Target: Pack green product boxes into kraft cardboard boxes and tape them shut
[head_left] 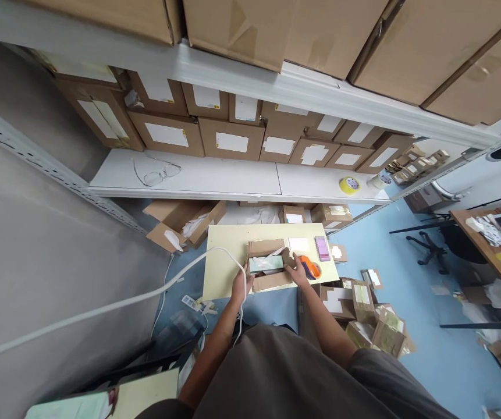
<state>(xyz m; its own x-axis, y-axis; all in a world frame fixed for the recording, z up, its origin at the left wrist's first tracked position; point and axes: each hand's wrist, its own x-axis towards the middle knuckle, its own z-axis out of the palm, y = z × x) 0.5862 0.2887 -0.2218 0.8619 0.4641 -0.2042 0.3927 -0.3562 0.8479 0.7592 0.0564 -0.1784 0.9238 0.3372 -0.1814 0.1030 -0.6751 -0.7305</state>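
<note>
Cardboard, small and far off in the head view, makes the detail hard to read: the open cardboard box (267,266) sits mid-desk, and the print on the pale green pack (266,263) inside it is too blurred to make out. A white cable (145,297) loops across the left wrist and hides part of it.

The left hand (241,283) rests against the box's near left corner. Its fingers (246,271) touch the wall, but I cannot tell whether they clasp it. The right hand (298,270) is at the box's right side, its fingers (291,261) closed around the raised brown flap, so the box lies between the two hands.

The desk (224,262) is a smooth, pale yellow rectangle. An orange tape dispenser (311,268) lies just beside the right hand, with a flat pink stack (322,248) beyond it.
</note>
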